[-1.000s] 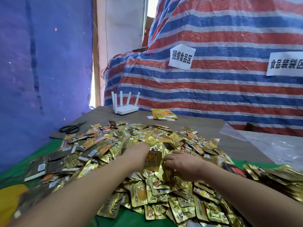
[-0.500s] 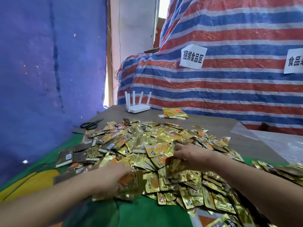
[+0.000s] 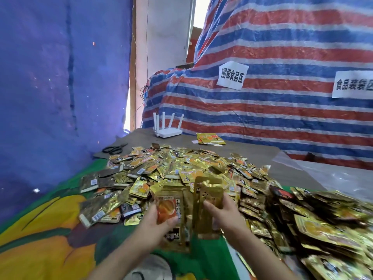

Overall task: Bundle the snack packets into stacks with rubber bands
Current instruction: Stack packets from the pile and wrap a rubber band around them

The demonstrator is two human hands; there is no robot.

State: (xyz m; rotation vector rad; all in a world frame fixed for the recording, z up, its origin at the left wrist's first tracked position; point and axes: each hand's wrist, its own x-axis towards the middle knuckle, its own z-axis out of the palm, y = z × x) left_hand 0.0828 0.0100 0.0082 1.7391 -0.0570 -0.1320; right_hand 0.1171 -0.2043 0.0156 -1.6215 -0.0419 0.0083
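Observation:
A big heap of gold snack packets (image 3: 181, 166) covers the table ahead and to the right. My left hand (image 3: 159, 227) grips a small stack of gold packets (image 3: 171, 201) upright, its thumb across the front packet with the orange picture. My right hand (image 3: 220, 211) holds a second stack of packets (image 3: 210, 190) upright just beside it. Both stacks are raised above the near edge of the heap, almost touching. No rubber band is visible.
Black scissors (image 3: 114, 148) lie at the table's far left. A white router (image 3: 167, 131) stands at the back, with a few packets (image 3: 210, 138) beside it. A clear plastic sheet (image 3: 323, 170) lies at the right. A green and yellow cloth (image 3: 60, 229) covers the near table.
Both hands have come out of the heap toward me, each lifting a stack of packets. The two stacks now stand side by side. The camera has tilted down.

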